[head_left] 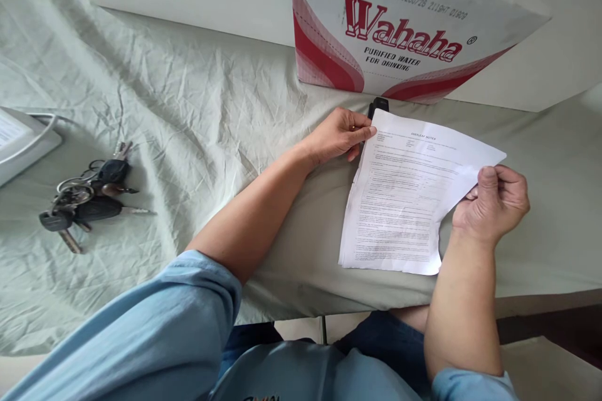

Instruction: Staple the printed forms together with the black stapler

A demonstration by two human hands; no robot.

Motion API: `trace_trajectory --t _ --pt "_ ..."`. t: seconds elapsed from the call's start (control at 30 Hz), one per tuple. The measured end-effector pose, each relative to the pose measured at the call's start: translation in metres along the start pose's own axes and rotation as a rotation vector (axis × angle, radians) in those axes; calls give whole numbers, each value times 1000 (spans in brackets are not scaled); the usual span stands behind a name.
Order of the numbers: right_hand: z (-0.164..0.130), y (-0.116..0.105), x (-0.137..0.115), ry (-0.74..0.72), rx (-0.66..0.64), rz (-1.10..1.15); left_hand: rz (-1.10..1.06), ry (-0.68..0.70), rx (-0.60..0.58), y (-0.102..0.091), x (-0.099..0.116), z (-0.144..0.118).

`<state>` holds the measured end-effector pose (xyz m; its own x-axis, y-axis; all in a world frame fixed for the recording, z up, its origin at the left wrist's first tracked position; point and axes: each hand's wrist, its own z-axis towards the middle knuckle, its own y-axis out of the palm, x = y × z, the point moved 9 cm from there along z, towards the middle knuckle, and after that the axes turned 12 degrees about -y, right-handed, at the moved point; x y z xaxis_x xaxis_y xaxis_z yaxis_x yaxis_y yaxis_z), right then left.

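Printed paper sheets [397, 200], headed "OVERLEAF NOTES", lie over the cloth in a slightly uneven stack. My left hand [336, 136] is closed at their top left corner, with thumb and fingertips pinching the edge. On the other side my right hand [491, 203] grips the right edge between thumb and curled fingers. There the paper bends and lifts a little. A small black object [380, 103] sticks out just beyond the top left corner; the rest of it is hidden by the paper, and its kind cannot be made out.
A large white and red Wahaha water carton [329, 43] stands behind the papers. Several keys on rings [89, 191] lie at the left on the wrinkled green cloth [226, 106]. A white device with a cord [28, 144] sits at the left edge.
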<state>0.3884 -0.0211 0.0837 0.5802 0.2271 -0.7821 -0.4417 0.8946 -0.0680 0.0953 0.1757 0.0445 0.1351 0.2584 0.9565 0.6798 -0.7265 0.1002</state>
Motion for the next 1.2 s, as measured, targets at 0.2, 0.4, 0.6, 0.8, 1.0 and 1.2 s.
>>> trace_trajectory --t 0.2,0.4,0.6,0.8,1.0,1.2 --pt "-4 2 11 68 -48 17 22 41 -3 0 2 0" --pt "-16 16 28 288 -388 77 -47 82 12 -4 1 3" --pt "-30 9 37 468 -649 4 -193 243 5 -11 7 4" --pt "-34 16 15 490 -747 63 -342 243 -16 -10 -2 11" --pt "-33 -5 2 556 -710 38 -396 219 12 -12 -11 15" --pt "-17 -37 -19 536 -669 -55 -396 41 -13 -11 -11 16"
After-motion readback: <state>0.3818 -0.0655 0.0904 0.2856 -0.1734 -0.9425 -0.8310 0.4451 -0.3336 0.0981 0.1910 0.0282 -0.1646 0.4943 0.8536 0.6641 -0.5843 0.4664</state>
